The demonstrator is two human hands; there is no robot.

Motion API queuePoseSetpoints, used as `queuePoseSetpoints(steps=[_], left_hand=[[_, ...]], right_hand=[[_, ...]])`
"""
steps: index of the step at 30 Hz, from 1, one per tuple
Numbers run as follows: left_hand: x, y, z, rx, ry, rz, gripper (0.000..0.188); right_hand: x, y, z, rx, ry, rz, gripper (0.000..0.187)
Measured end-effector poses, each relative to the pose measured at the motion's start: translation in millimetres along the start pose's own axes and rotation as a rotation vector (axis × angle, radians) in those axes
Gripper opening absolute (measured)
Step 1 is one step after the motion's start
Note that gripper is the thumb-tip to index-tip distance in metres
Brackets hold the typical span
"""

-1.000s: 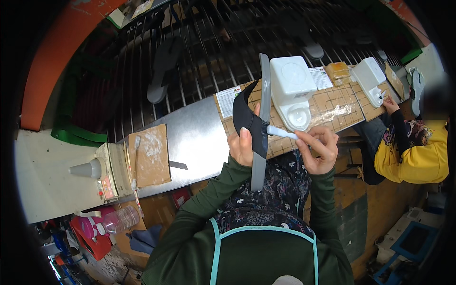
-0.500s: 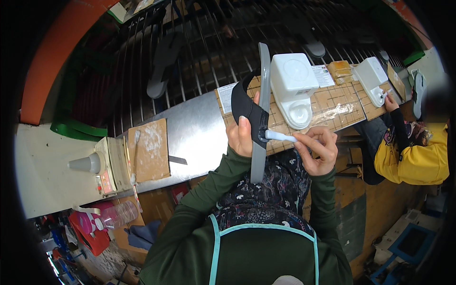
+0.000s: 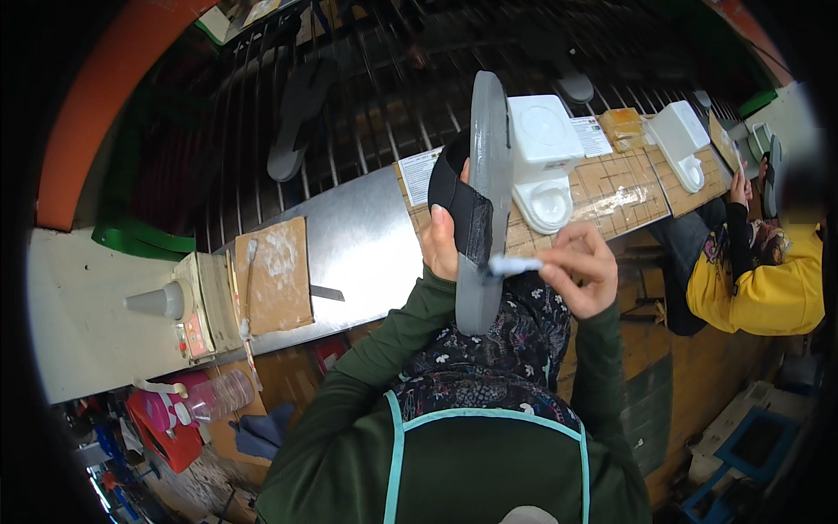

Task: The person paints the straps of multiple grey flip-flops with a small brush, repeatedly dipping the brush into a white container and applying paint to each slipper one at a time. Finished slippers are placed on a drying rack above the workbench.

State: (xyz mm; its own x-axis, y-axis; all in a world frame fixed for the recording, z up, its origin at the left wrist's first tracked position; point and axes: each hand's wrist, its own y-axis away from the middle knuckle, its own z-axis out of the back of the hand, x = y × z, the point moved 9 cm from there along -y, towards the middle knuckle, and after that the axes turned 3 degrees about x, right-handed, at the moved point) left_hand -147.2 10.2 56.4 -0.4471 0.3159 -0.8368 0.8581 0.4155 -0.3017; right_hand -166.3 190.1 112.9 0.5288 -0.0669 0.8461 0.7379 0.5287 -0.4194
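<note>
Upright in front of me is a slide sandal with a grey sole and a black strap. My left hand is closed on its strap side, thumb on the outside, some fingers hidden inside the strap. Between the thumb and fingers of my right hand is a small white brush, slightly blurred. The brush tip meets the sole edge near the strap's lower end. A wet-looking sheen shows on the sole's face. Just beyond my right hand stands a white bottle-like dispenser with a round cup at its near end.
Beyond the metal-edged bench, a dark rack of bars carries grey soles. At left lie a stained cardboard piece and a grey cone. On the right are a second dispenser, a yellow block and a co-worker's yellow sleeve.
The sandal has turned so more of its sole face shows. My brush has moved slightly lower along the edge. The co-worker's hand has moved away from the second dispenser, toward another sandal.
</note>
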Motion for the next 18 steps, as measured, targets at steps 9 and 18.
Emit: queuePoseSetpoints(steps=[9,18], left_hand=[[36,26,-2,-0.021,0.622,0.613,0.083],[-5,48,1,0.477,0.145,0.556,0.108]], right_hand=[[-1,10,-19,0.062,0.023,-0.032,0.018],[-30,7,19,-0.16,0.002,-0.23,0.018]])
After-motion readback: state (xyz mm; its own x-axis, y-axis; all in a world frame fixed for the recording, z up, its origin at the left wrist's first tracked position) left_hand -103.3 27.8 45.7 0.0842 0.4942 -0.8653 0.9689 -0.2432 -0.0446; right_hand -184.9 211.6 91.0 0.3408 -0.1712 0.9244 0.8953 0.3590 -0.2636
